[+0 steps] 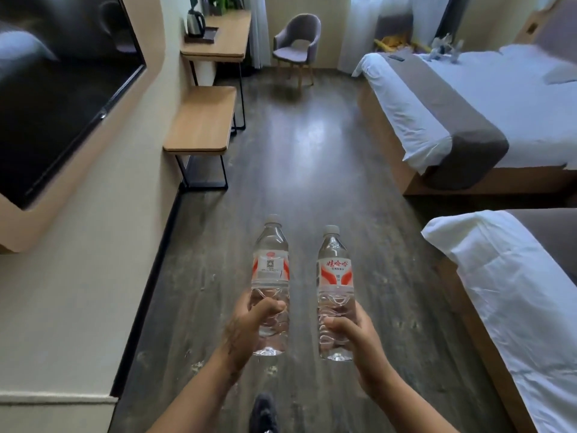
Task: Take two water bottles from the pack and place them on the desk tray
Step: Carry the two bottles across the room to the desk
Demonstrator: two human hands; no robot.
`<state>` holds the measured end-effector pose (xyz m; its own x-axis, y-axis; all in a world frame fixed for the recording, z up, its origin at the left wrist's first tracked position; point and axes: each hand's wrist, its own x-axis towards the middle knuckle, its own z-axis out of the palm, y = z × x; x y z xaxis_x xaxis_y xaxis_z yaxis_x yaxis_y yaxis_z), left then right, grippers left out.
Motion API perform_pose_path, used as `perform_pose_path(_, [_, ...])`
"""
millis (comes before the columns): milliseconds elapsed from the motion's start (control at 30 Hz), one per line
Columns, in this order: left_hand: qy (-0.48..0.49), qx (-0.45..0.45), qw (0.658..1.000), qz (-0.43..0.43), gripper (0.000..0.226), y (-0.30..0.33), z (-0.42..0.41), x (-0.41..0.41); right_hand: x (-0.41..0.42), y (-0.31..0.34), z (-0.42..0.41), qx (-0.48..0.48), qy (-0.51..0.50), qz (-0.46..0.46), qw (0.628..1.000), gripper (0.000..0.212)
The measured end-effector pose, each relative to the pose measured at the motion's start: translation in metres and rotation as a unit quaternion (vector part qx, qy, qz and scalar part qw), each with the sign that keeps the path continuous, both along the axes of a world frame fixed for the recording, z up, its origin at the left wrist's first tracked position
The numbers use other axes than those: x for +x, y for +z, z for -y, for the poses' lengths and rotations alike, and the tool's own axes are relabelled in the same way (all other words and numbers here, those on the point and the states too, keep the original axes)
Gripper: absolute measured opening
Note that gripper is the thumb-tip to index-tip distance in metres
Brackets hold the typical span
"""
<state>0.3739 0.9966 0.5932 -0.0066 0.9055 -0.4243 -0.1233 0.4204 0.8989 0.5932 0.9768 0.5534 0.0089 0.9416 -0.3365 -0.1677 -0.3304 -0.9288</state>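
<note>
I hold two clear water bottles upright in front of me over the dark floor. My left hand (249, 326) grips the lower half of the left bottle (270, 264), which has a red and white label and a white cap. My right hand (352, 335) grips the lower half of the right bottle (335, 270) with the same label. The dark desk tray (209, 35) lies far ahead on the wooden desk (224, 42) at the back left, with a kettle (195, 21) standing on it. The pack is out of view.
A low wooden bench (203, 120) stands against the left wall before the desk. A wall TV (56, 89) hangs on the left. Two beds (468, 104) (515, 292) line the right side. A grey chair (296, 42) stands at the back. My shoe (263, 414) shows below.
</note>
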Motion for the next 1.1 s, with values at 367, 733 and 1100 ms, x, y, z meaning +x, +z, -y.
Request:
perform_pose_path(367, [-0.041, 0.004, 0.999, 0.001, 0.065, -0.001, -0.331, -0.015, -0.002, 0.011, -0.323, 0.011, -0.039, -0.010, 0.999, 0.069])
perform_pose_path(733, [0.002, 0.000, 1.000, -0.014, 0.071, 0.019, -0.670, 0.015, 0.027, 0.015, -0.692, 0.007, -0.009, -0.027, 1.000, 0.069])
perform_pose_path(1100, [-0.003, 0.025, 1.000, -0.014, 0.065, 0.007, -1.015, -0.003, 0.008, 0.012, -1.035, 0.014, -0.003, -0.021, 1.000, 0.071])
